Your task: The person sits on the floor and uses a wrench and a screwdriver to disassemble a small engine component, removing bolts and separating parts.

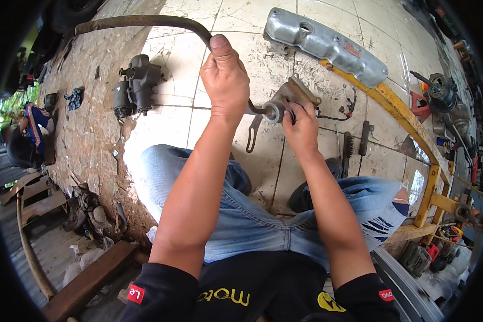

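Note:
My left hand (225, 80) is closed around a long curved rusty pipe (145, 22) that arcs up and to the left across the tiled floor. The pipe's lower end meets a grey metal mechanical part (291, 95) lying on the tiles. My right hand (301, 129) grips that part from below, fingers wrapped on its round end. Both forearms reach forward over my knees in blue jeans.
A dark gearbox-like unit (136, 86) sits at the left on the tiles. A silver metal cover (327, 45) lies at the top right beside a yellow steel frame (408, 123). A wrench (252, 134), brush and hand tools (355, 142) lie near my right hand. Another person (32, 126) crouches far left.

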The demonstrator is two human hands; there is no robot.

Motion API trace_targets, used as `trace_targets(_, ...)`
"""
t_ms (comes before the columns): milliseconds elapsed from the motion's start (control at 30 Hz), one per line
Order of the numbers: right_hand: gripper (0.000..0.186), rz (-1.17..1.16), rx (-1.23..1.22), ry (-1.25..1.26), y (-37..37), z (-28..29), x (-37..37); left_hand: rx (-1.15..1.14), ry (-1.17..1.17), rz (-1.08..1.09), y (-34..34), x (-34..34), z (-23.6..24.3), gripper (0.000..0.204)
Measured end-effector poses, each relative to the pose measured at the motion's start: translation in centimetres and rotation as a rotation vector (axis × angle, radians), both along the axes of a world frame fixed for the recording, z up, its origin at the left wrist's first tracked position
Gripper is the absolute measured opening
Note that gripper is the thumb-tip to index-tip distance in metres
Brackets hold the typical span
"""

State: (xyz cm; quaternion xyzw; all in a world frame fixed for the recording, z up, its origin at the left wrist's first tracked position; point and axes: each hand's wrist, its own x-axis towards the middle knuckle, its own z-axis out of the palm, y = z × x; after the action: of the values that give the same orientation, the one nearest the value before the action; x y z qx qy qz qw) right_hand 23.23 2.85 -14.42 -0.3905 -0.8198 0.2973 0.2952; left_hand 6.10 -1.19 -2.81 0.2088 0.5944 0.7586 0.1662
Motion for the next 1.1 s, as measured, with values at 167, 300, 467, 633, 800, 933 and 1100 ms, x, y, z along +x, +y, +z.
trace_targets(167, 0.039, 0.164, 0.175, -0.192, -1.9, 1.2, -0.3, 0.025, -0.082, 0.066, -0.9, -1.4, -0.8, 0.07)
trace_targets(300, 0.052, 0.24, 0.177, -0.341, -1.9, 0.8, -0.3, 0.026, -0.021, 0.14, -0.8, -2.0, -1.4, 0.071)
trace_targets(467, 0.066, 0.233, -0.006, -0.463, -1.7, 1.8, -1.3, 0.013, -0.071, 0.138, -0.2, -0.9, -0.9, 0.064)
trace_targets(633, 0.07, 0.317, -0.038, -0.477, -1.4, 1.9, -0.9, -0.018, -0.018, 0.142, -0.2, -0.9, -0.8, 0.064)
trace_targets(800, 0.071, 0.33, -0.022, -0.469, -2.8, 1.2, -1.0, -0.013, -0.012, 0.175, 0.0, -1.5, -1.1, 0.066)
trace_targets(933, 0.073, 0.281, -0.073, -0.584, -2.3, 1.5, -1.6, -0.055, -0.021, 0.215, 0.0, -2.2, -1.3, 0.066)
trace_targets(1100, 0.076, 0.371, -0.112, -0.619, -3.4, 2.7, -1.4, -0.06, -0.031, 0.146, -0.1, -2.2, -2.0, 0.063)
